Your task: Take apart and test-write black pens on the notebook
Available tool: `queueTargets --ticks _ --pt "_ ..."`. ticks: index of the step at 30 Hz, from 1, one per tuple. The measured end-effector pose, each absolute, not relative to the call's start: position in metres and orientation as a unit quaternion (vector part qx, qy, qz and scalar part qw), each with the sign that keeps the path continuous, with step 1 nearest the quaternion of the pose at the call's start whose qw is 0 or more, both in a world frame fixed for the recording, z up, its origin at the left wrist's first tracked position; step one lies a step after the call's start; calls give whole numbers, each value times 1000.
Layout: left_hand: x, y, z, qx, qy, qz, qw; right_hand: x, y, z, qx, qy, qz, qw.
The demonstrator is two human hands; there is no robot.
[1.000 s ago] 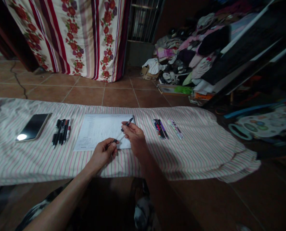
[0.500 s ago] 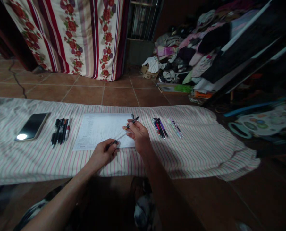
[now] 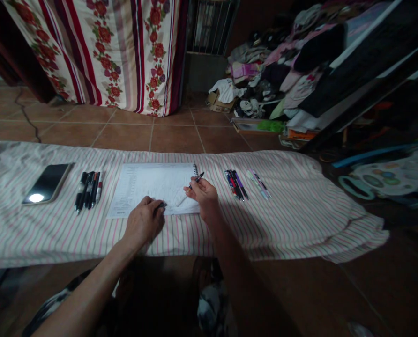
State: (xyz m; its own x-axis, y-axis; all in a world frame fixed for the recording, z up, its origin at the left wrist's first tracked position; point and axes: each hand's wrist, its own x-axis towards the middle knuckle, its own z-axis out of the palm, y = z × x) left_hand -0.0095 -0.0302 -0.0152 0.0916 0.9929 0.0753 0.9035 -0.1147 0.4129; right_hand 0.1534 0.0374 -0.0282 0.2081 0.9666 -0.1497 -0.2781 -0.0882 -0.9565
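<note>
In my right hand [image 3: 205, 193], a dark pen [image 3: 199, 177] is pinched over the right side of a spiral-bound notebook [image 3: 149, 180]. A thin pale streak runs from under those fingers toward the page; whether it is part of the pen, I cannot tell. My left hand [image 3: 144, 220] is closed at the notebook's near edge, with a small dark piece like a pen cap [image 3: 162, 204] showing at its fingertips. Faint marks cover parts of the white page.
Left of the notebook lie several dark pens [image 3: 88, 191] and a phone [image 3: 49, 183]. To its right are more pens [image 3: 235, 185] and a few pastel pens [image 3: 260, 184]. Striped cloth [image 3: 293, 210] covers the surface. Beyond are a floral curtain [image 3: 124, 56] and heaped clothes [image 3: 265, 70].
My left hand has shifted slightly left and turned palm down, drawing the small dark piece away from my right hand. The right hand still holds the pen, almost in place.
</note>
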Motion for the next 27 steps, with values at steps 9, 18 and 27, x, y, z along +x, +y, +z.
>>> queueTargets --ticks 9,18,27 --pt "-21 -16 -6 772 627 65 -82 147 40 -43 -534 -424 495 538" --pt "-25 -8 0 739 669 72 -39 142 52 -51 -516 -386 501 578" --pt "-38 7 -6 703 666 242 64 141 50 -33 -482 -436 383 656"
